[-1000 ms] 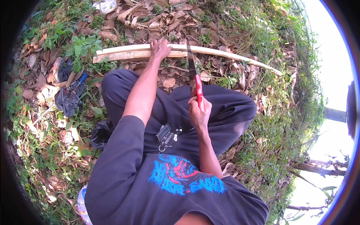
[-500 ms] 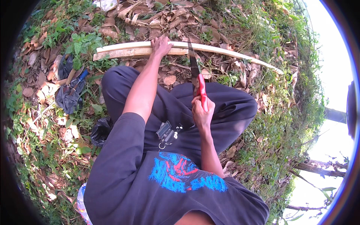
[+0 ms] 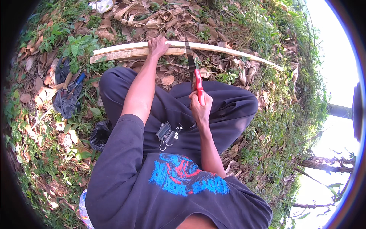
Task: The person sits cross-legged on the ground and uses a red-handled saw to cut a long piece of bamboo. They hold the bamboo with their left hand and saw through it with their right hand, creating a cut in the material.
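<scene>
A long pale wooden strip (image 3: 225, 50) lies crosswise beyond my knees, bowed by the lens. Along the near side of its left part are shorter wooden pieces (image 3: 114, 56). My left hand (image 3: 158, 47) is closed over the strip, pressing it from above. Gripped in my right hand (image 3: 201, 108) is a handsaw (image 3: 198, 82) with a red handle. Its dark blade points away from me and crosses the strip just right of my left hand, by the right end of the shorter pieces. How deep the teeth sit in the wood cannot be made out.
My crossed legs in dark trousers (image 3: 225, 110) lie below the wood. Black plastic bags (image 3: 68, 103) and a blue-handled tool (image 3: 81, 78) are on the ground at left. Dry leaves (image 3: 164, 17) and green plants surround me. Clips and a ring (image 3: 164, 133) rest on my lap.
The saw and my right hand have moved slightly forward across the wood. My left hand stays in place on the strip. The whole view has shifted a little.
</scene>
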The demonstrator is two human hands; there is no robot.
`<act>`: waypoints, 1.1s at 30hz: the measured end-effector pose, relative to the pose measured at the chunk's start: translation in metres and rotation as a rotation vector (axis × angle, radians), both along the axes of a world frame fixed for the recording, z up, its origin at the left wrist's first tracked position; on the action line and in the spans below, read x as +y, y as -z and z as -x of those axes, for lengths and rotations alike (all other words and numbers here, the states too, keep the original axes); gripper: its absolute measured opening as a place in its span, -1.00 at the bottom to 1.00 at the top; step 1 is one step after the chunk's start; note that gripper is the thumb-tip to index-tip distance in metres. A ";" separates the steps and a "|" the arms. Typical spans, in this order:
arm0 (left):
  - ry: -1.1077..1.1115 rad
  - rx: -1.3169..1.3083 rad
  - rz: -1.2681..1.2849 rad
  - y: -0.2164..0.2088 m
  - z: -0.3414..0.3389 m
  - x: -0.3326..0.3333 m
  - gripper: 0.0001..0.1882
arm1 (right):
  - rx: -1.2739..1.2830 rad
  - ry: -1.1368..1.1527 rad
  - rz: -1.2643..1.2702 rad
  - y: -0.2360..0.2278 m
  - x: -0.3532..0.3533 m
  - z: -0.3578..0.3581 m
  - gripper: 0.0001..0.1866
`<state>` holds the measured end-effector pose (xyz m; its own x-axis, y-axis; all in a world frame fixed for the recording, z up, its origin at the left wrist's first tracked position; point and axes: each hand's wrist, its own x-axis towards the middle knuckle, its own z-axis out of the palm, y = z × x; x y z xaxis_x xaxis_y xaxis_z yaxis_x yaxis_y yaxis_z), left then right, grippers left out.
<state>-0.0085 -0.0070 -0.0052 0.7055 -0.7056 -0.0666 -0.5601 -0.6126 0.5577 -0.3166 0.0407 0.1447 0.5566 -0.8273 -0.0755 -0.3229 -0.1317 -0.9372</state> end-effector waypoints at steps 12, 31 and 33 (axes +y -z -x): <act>0.019 0.014 0.011 0.007 -0.003 -0.001 -0.52 | 0.032 0.048 -0.002 0.025 -0.021 -0.037 -0.86; -0.021 -0.030 -0.023 -0.001 0.006 -0.004 -0.43 | -0.081 -0.004 -0.196 0.010 -0.038 -0.033 -0.84; -0.009 -0.023 -0.065 -0.007 0.005 -0.006 -0.41 | -0.088 -0.031 -0.162 0.016 -0.036 -0.031 -0.86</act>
<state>-0.0134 -0.0127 0.0019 0.7133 -0.6942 -0.0958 -0.5670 -0.6520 0.5034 -0.2854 0.0052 0.1290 0.5919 -0.7908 -0.1561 -0.2364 0.0148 -0.9715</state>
